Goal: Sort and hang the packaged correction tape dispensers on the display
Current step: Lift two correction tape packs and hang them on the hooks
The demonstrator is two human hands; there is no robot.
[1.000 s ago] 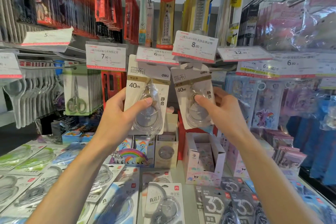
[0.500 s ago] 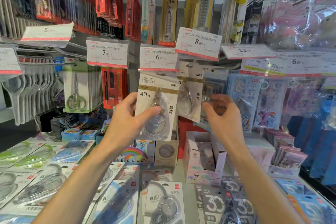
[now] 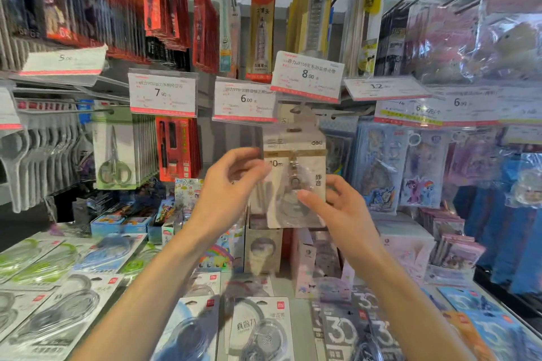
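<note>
A white and gold correction tape package (image 3: 305, 152) marked 40m hangs blurred at centre, just under the 8.00 price tag (image 3: 306, 75). My left hand (image 3: 231, 187) pinches its left edge, thumb by the 40m print. My right hand (image 3: 337, 208) grips its lower right, thumb on the clear blister and fingers behind the card. The top of a second matching package (image 3: 289, 116) peeks out behind it, below the tag. Whether the front package's hole sits on the peg is hidden by blur.
Price tags 7.90 (image 3: 162, 92) and 6.00 (image 3: 245, 98) hang to the left, scissors packs (image 3: 113, 155) further left. Pony sticker packs (image 3: 416, 167) hang on the right. Small boxes (image 3: 264, 252) stand below; several correction tape cards (image 3: 258, 328) lie flat on the front shelf.
My left hand carried its package right and up to the spot under the 8.00 tag. My right hand, which had let go of the hung package, now grips this one too.
</note>
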